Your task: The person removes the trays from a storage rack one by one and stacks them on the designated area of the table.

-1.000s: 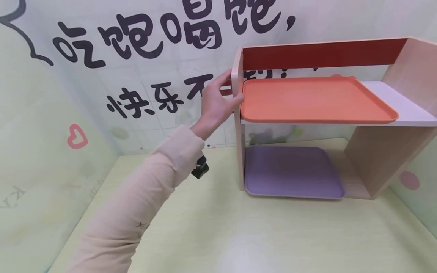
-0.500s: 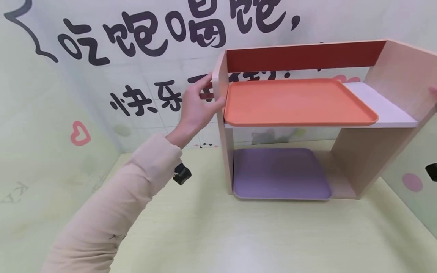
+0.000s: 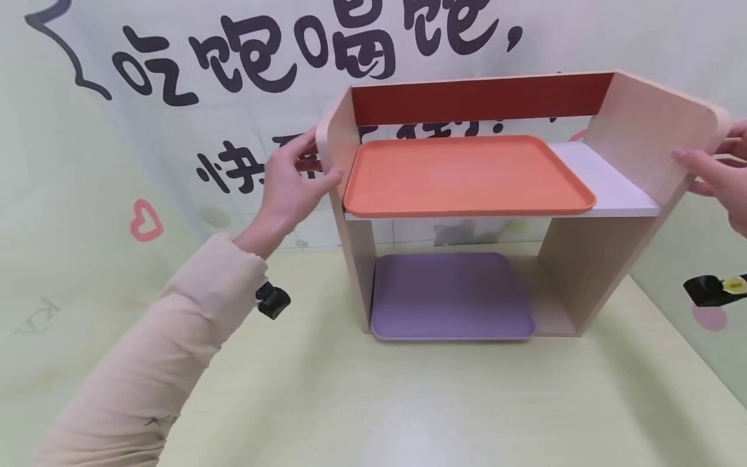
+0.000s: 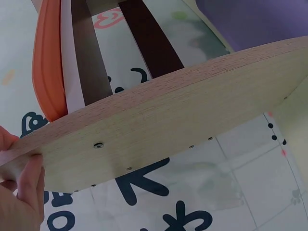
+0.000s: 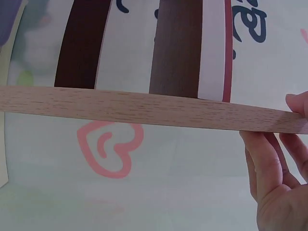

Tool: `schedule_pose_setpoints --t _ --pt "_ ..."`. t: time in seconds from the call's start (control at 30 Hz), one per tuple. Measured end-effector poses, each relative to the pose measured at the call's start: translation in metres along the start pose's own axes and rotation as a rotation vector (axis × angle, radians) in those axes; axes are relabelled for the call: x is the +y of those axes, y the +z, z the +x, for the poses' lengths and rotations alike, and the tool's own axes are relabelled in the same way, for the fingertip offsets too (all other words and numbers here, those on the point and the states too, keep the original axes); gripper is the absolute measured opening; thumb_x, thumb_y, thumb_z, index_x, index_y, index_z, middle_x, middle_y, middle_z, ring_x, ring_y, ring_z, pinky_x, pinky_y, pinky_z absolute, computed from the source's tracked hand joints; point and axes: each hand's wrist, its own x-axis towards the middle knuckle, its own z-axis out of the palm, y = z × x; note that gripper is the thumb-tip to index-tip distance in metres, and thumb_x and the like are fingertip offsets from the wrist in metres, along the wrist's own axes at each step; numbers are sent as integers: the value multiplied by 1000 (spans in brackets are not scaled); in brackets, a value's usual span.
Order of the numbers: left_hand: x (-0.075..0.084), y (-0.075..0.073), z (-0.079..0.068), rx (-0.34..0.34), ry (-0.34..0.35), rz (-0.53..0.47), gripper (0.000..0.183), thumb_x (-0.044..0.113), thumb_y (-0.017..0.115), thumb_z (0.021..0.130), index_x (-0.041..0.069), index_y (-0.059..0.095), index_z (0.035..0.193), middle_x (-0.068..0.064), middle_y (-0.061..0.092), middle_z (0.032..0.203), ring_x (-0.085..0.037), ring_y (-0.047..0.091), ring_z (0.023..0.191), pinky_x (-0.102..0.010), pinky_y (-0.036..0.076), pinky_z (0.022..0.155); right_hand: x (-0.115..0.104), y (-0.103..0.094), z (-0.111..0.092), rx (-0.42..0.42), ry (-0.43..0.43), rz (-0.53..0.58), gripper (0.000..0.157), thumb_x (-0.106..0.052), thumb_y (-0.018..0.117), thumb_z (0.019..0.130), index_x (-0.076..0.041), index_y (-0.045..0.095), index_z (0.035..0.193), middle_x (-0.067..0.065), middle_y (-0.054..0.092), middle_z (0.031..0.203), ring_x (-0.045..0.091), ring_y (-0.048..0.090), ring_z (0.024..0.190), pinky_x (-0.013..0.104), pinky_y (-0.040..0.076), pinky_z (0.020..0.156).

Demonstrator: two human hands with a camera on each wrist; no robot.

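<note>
A two-tier wooden shelf (image 3: 636, 139) with a red back strip stands on the table. My left hand (image 3: 292, 188) grips the upper part of its left side panel, thumb on the inner face and fingers outside; the left wrist view shows the fingers against that panel (image 4: 159, 130). On the other side my right hand (image 3: 723, 175) pinches the right panel's upper front edge, which crosses the right wrist view as a wooden strip (image 5: 125, 106). An orange tray (image 3: 467, 175) lies on the white upper board, and a purple tray (image 3: 449, 295) sits on the bottom tier.
The pale table (image 3: 408, 402) extends in front of the shelf. Behind it rises a wall (image 3: 192, 136) with large dark lettering, and side walls stand at left and right. A black wrist camera (image 3: 703, 290) hangs below the right hand.
The right hand has come into view from the right and taken hold of the right panel. The shelf and left hand appear further left as the view shifts; the left hand keeps its grip.
</note>
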Motion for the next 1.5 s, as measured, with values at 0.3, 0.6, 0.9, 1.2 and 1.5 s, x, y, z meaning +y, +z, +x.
schedule_pose_setpoints --t 0.3,0.6,0.9,1.2,1.5 --pt "-14 -36 -10 61 -61 73 53 17 64 78 19 49 128 -7 56 111 -18 57 86 -25 49 70 -12 36 -9 -96 -5 -55 32 -6 70 73 -15 52 98 -2 50 90 1 57 68 17 48 47" --pt "-24 -64 -15 90 -74 114 50 18 63 78 15 50 127 -8 54 107 -15 55 85 -17 47 66 -19 70 -16 -187 -22 10 30 -4 69 74 -11 52 97 1 51 90 6 59 69 19 50 50" --pt "-33 -86 -14 78 -116 129 51 19 63 79 16 49 127 -6 53 107 -12 53 83 -13 45 63 -25 92 -17 -222 -9 -35 32 -7 69 75 -13 50 100 2 50 93 6 59 72 19 50 53" --pt "-39 -97 -10 65 -146 110 51 19 64 79 17 50 127 -3 51 107 -10 52 85 -12 44 61 -28 101 -17 -226 -8 3 33 -6 71 72 -11 51 98 4 51 92 10 56 72 21 50 52" --pt "-45 -103 -6 74 -178 67 49 16 64 78 16 51 125 -2 51 101 -9 53 81 -12 45 58 -30 111 -16 -234 -35 -115 32 -11 70 74 -14 50 99 1 51 94 8 57 72 19 50 53"
